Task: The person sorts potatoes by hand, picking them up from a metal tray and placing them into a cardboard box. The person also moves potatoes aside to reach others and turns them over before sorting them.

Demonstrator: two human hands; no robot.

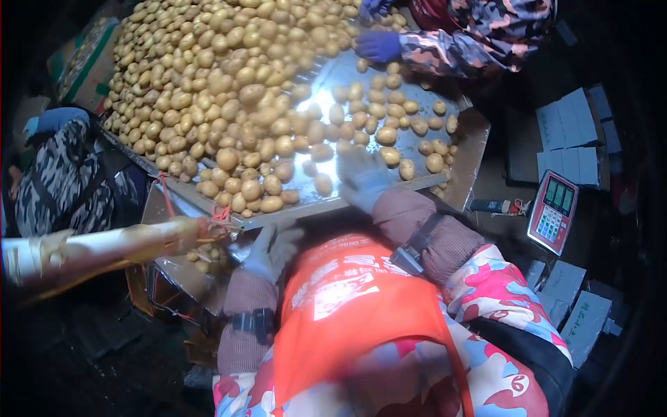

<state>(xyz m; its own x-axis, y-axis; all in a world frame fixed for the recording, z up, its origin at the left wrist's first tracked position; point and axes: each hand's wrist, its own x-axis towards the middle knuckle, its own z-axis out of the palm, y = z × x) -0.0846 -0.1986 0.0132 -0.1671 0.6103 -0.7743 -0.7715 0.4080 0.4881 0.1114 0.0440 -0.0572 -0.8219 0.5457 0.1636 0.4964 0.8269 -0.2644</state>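
A large heap of potatoes (208, 83) covers the left and back of a metal sorting table (333, 73). My left hand (272, 249), in a grey glove, hangs just outside the table's near edge, fingers loosely apart and nothing held. Over the near rim reaches my gloved right hand (363, 179), its fingers smeared by motion beside bare metal. Loose potatoes (323, 184) lie just left of it, some blurred. More single potatoes (389, 135) are spread to its right.
Across the table, another person's purple-gloved hand (379, 46) rests near the heap. A camouflage-clad person (62, 181) is at the left. A wrapped pole (104, 250) juts in there. On the right are a red-framed digital scale (554, 212) and labelled boxes (587, 323).
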